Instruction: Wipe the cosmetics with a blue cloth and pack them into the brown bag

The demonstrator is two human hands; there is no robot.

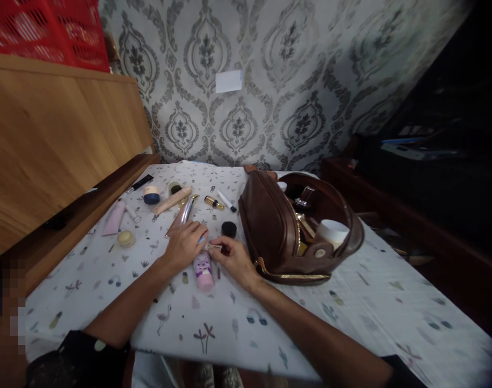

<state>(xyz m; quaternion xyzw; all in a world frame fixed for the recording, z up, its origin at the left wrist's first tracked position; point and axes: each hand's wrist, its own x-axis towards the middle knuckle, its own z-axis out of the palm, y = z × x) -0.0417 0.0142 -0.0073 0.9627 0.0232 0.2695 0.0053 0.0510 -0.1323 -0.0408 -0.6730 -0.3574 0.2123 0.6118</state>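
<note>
My left hand (186, 243) is closed, fingers curled down near the table, with a small bluish bit showing at the fingertips. Close beside it, my right hand (234, 260) pinches a small thing too hidden to name. Just below both hands lies a pink and purple bottle (204, 275) with a cartoon face. A shiny silver and pink tube (185, 213) reaches out beyond my left hand. Behind my right hand sits a round black-lidded jar (228, 229). To its right stands a brown handbag (270, 226), unzipped, holding a white jar (332, 231) and a dark bottle with a shiny cap (305, 196).
Farther back lie a gold and black lipstick (214, 202), a white pen-like tube (226, 201) and a peach tube (173, 200). Leftward are a navy-based jar (151, 195), a pink tube (115, 218) and a yellowish jar (125, 238). A wooden cabinet (63, 113) borders the table's left.
</note>
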